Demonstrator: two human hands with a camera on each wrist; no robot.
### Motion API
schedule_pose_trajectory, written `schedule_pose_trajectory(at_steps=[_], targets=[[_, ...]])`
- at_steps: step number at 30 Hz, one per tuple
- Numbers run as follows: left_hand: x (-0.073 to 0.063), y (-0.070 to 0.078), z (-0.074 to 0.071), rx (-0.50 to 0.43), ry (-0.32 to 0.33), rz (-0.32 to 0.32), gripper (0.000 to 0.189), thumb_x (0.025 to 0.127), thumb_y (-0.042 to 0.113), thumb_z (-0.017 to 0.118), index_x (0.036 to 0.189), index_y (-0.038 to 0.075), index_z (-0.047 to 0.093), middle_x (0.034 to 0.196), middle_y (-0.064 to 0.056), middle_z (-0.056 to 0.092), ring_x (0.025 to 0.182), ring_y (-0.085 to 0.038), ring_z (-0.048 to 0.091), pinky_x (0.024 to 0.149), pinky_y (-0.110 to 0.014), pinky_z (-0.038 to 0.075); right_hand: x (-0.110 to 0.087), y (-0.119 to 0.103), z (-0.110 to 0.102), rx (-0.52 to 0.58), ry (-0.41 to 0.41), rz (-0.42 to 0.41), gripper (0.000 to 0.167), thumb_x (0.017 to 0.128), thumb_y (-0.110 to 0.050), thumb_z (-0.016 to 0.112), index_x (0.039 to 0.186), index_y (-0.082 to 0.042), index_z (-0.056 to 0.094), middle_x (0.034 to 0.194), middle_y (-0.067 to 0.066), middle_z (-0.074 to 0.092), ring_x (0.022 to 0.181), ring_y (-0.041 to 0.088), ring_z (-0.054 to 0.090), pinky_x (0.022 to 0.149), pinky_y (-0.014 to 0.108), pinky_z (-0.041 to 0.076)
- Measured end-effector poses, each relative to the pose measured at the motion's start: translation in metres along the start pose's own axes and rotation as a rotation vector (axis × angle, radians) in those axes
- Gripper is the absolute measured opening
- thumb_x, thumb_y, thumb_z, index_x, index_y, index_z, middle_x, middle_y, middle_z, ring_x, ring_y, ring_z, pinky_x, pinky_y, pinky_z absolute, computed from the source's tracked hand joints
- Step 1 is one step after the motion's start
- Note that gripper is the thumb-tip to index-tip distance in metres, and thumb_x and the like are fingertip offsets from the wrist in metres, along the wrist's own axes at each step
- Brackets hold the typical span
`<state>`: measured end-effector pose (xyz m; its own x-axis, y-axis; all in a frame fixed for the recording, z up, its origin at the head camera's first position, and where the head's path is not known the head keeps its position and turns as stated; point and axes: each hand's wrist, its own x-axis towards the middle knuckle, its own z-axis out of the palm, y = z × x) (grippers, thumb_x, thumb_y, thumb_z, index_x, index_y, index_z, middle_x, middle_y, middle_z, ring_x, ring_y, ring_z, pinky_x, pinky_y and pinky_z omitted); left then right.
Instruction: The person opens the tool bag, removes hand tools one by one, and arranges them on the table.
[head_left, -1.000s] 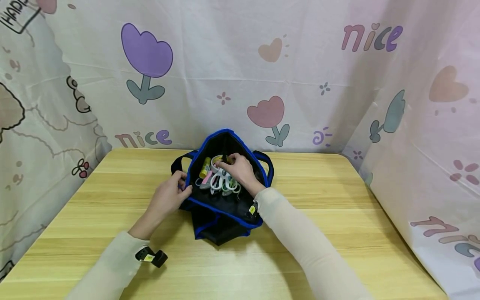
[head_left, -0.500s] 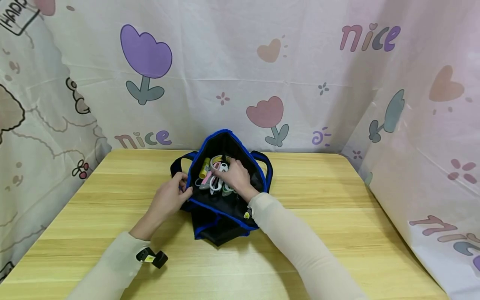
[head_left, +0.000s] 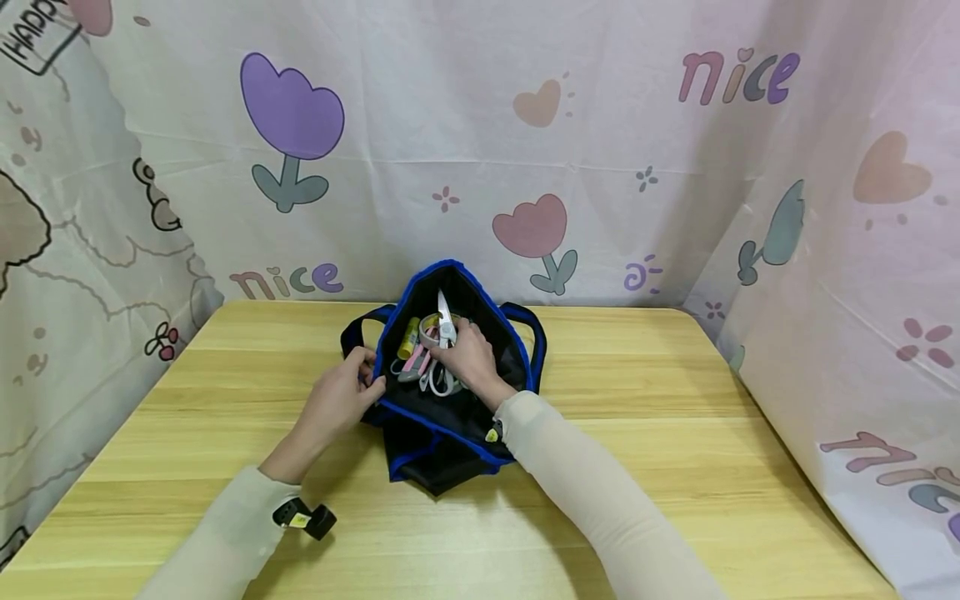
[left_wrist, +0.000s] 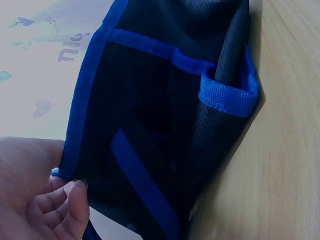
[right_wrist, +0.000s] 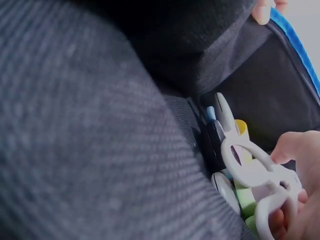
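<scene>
A black tote bag (head_left: 420, 479) with blue edging lies on the table in the head view, its mouth toward me. My left hand (head_left: 339, 393) pinches the bag's left rim; in the left wrist view the thumb and fingers (left_wrist: 75, 197) close on the blue edge. Inside the mouth, my right hand (head_left: 474, 362) grips white-handled scissors (head_left: 446, 323), blades pointing up and away. The right wrist view shows the scissors' white handle loops (right_wrist: 247, 172) next to the thumb. Around them in the bag are a yellow tube (head_left: 408, 339), a tape roll (head_left: 427, 331) and a pink-and-grey item (head_left: 415, 365).
Black handles (head_left: 536, 333) stick out on both sides of the bag. A wooden table (head_left: 637, 442) lies under it, and a printed curtain (head_left: 420, 108) hangs behind and along the sides. A blue-trimmed pocket (left_wrist: 227, 97) is on the bag's outside.
My right hand has taken hold of the white scissors and turned them, so the blades now show pointing upward. The left hand keeps its place on the rim.
</scene>
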<state>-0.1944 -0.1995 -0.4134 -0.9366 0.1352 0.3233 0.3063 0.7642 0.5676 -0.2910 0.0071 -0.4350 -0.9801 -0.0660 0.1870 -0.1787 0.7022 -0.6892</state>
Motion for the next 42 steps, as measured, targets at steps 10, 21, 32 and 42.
schedule_pose_trajectory(at_steps=[10, 21, 32, 42], targets=[[-0.001, -0.001, 0.001, -0.015, -0.001, -0.005, 0.030, 0.091, 0.014, 0.065, 0.115, 0.002, 0.053, 0.088, -0.005, 0.061, 0.069, -0.016, 0.052, 0.061, -0.032, 0.042, -0.005, -0.004, -0.012, 0.077, 0.027, -0.064, 0.039, 0.089, -0.028, 0.067, 0.124, -0.015, 0.056, 0.094, 0.002, 0.065, 0.059, 0.013, 0.060, 0.049, 0.028, 0.051], [0.001, 0.000, -0.004, -0.022, 0.000, -0.022, 0.030, 0.092, 0.018, 0.064, 0.117, 0.004, 0.053, 0.092, -0.007, 0.061, 0.075, -0.019, 0.054, 0.065, -0.033, 0.044, -0.002, -0.021, -0.050, 0.001, -0.092, -0.035, 0.045, 0.090, -0.032, 0.069, 0.127, -0.011, 0.056, 0.098, 0.005, 0.066, 0.065, 0.016, 0.062, 0.055, 0.030, 0.052], [0.004, 0.001, -0.008, -0.035, -0.012, -0.029, 0.031, 0.093, 0.016, 0.064, 0.118, 0.001, 0.054, 0.092, -0.008, 0.061, 0.074, -0.020, 0.054, 0.064, -0.033, 0.044, 0.004, -0.026, -0.092, -0.051, -0.245, -0.028, 0.045, 0.090, -0.034, 0.068, 0.126, -0.011, 0.056, 0.104, 0.006, 0.065, 0.079, 0.018, 0.062, 0.067, 0.032, 0.051], [0.003, 0.000, -0.010, -0.047, 0.001, -0.043, 0.030, 0.094, 0.018, 0.064, 0.117, 0.001, 0.054, 0.093, -0.010, 0.062, 0.077, -0.022, 0.054, 0.067, -0.036, 0.045, 0.000, -0.019, -0.126, 0.032, -0.185, -0.055, 0.046, 0.090, -0.031, 0.070, 0.128, -0.010, 0.053, 0.098, 0.008, 0.063, 0.077, 0.021, 0.060, 0.064, 0.031, 0.050]])
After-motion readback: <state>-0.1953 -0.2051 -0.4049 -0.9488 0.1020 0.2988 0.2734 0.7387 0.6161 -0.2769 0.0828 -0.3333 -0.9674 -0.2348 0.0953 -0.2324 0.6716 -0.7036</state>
